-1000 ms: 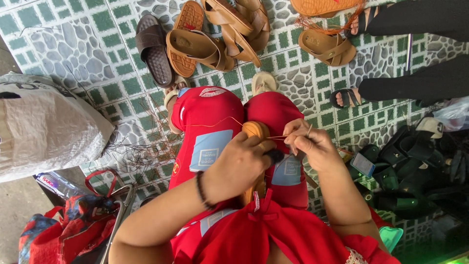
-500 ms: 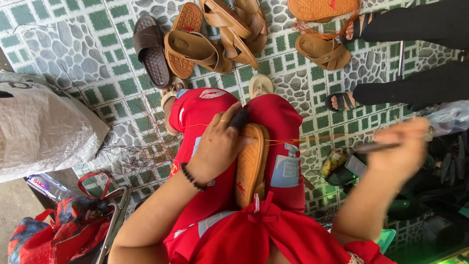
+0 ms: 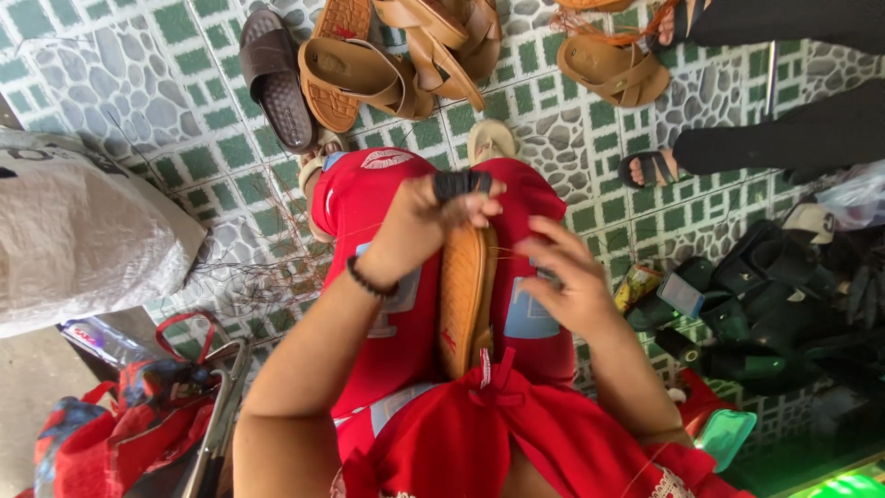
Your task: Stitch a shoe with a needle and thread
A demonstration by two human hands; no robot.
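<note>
A tan sandal sole [image 3: 466, 295] stands on edge between my knees, on my red trousers [image 3: 369, 212]. My left hand [image 3: 419, 226], with a dark bead bracelet at the wrist, pinches a black strap piece [image 3: 458, 183] against the far end of the sole. To the right of the sole, close to its edge, my right hand [image 3: 572, 281] has its fingers curled. A small dark tool shows between them. A thin thread runs from the sole towards that hand.
Several tan sandals [image 3: 387, 65] and a dark brown slipper [image 3: 277, 78] lie on the green tiled floor ahead. Another person's black-clad legs [image 3: 784, 138] are at the top right. A white sack [image 3: 83, 240] is left, black strap pieces [image 3: 784, 314] right, a red bag [image 3: 120, 424] bottom left.
My right hand, which had pulled the thread far out to the right, has come back beside the sole. My left hand has stayed at the far end, holding the black strap.
</note>
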